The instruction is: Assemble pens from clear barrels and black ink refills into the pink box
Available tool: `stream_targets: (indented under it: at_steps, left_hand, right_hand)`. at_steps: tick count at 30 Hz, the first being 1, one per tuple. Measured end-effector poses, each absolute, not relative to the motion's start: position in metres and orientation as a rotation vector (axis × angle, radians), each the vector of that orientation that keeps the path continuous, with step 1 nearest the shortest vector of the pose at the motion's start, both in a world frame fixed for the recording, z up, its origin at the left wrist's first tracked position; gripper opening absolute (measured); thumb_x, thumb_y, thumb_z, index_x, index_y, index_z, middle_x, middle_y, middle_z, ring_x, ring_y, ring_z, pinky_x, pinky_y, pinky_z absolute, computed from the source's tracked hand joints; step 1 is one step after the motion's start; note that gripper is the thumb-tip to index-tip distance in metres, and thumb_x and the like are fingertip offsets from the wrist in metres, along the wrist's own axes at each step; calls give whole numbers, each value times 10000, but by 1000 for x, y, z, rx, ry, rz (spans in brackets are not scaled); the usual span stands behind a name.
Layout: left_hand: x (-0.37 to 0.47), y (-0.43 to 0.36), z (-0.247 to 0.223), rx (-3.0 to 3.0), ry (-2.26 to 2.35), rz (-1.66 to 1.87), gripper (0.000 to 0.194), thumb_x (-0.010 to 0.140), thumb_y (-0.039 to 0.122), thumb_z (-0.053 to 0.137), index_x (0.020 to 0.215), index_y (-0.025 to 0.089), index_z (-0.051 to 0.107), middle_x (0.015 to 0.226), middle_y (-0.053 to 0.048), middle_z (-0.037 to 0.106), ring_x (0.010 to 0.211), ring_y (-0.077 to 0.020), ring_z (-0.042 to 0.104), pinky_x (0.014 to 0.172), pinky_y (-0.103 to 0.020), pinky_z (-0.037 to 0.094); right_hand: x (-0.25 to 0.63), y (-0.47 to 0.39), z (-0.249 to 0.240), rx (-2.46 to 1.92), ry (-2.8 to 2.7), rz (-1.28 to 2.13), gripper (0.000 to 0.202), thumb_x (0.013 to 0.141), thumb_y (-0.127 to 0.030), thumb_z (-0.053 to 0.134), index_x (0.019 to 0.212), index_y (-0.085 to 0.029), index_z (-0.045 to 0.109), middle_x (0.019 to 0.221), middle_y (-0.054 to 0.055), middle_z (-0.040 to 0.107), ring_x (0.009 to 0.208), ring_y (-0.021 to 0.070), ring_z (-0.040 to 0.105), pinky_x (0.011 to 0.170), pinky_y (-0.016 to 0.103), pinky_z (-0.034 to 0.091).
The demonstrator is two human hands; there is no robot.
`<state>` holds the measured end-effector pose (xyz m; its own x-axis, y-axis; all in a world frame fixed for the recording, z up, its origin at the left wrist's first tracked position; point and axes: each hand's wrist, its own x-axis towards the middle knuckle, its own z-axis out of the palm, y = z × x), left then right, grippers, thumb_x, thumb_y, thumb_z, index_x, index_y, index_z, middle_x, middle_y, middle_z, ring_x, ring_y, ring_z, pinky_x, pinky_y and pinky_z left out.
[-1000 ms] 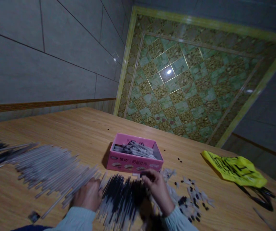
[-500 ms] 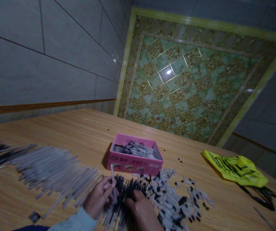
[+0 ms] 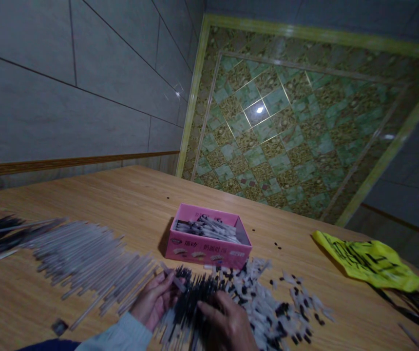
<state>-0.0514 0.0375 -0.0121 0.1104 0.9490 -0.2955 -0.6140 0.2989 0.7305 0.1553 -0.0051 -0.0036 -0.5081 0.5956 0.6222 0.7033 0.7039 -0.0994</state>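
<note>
My left hand [image 3: 158,297] pinches a translucent pen barrel [image 3: 173,278], which tilts down toward the right. Beside it, my right hand [image 3: 227,317] is curled over a pile of thin black pen refills [image 3: 198,292]. Whether anything sits between its fingertips is hidden. Just beyond both hands stands a pink box [image 3: 207,253] with many pens [image 3: 209,227] with black and whitish parts in it. Right of my right hand lies a spread of small whitish and black plastic pieces [image 3: 264,297]. To the left, many clear tubes [image 3: 92,258] lie side by side.
Dark thin strips or sticks [image 3: 1,234] lie at the far left of the wooden table [image 3: 122,195]. A yellow bag [image 3: 370,261] with black print and dark straps rests at the right. A small dark square [image 3: 59,326] lies near the front. Tiled walls border the table.
The barrel in my left hand has tipped from nearly upright to a slant. My right hand has lifted slightly and shifted right over the refills. The view has shifted a little.
</note>
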Motion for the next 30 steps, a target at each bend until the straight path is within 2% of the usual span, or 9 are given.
stream_targets:
  at_steps: [4, 7, 14, 18, 23, 27, 30]
  left_hand:
    - [-50, 34, -7, 443, 814, 1220, 145, 736, 85, 626, 838, 160, 556, 624, -24, 707, 546, -131, 670, 466, -176, 517]
    - [-49, 32, -2, 419, 790, 1222, 104, 742, 66, 609, 788, 156, 585, 624, -31, 711, 541, -131, 668, 478, -175, 520]
    - [-50, 31, 1, 404, 776, 1212, 101, 758, 81, 593, 725, 169, 631, 628, -36, 721, 525, -139, 667, 469, -183, 514]
    - [-50, 31, 1, 404, 759, 1205, 111, 754, 65, 595, 724, 165, 632, 633, -37, 729, 524, -128, 667, 484, -172, 516]
    - [-50, 31, -1, 382, 758, 1215, 145, 763, 45, 574, 715, 166, 638, 623, -27, 728, 528, -114, 666, 496, -163, 514]
    - [-52, 31, -3, 368, 777, 1220, 192, 772, 32, 549, 692, 168, 658, 642, -33, 732, 584, -139, 684, 525, -192, 530]
    - [-53, 32, -4, 357, 785, 1213, 209, 783, 44, 536, 690, 179, 666, 663, -28, 737, 586, -154, 688, 532, -221, 545]
  right_hand:
    - [160, -6, -2, -873, -2169, -111, 407, 806, -90, 406, 1175, -196, 540, 849, 95, 592, 736, 172, 584, 588, 251, 484]
    - [161, -9, 6, -913, -1966, -6, 335, 834, -81, 398, 1111, -190, 552, 892, 108, 599, 804, 184, 605, 646, 266, 505]
    - [152, -4, 1, -1008, -2175, -300, 283, 820, -101, 437, 993, -192, 642, 745, 79, 585, 656, 171, 568, 526, 242, 457]
    - [151, -1, -7, -1037, -2267, -325, 231, 804, -117, 494, 943, -210, 653, 678, 56, 591, 607, 166, 561, 492, 226, 444]
    - [154, -10, 7, -828, -1982, -198, 290, 815, -106, 459, 1055, -184, 603, 752, 86, 632, 655, 170, 605, 541, 243, 488]
    - [148, -26, 23, -899, -1571, -96, 196, 802, -133, 533, 932, -226, 646, 752, 65, 655, 705, 200, 644, 622, 288, 515]
    - [141, -35, 33, -871, -1494, -36, 158, 805, -172, 543, 888, -227, 665, 704, 62, 652, 672, 210, 638, 596, 303, 512]
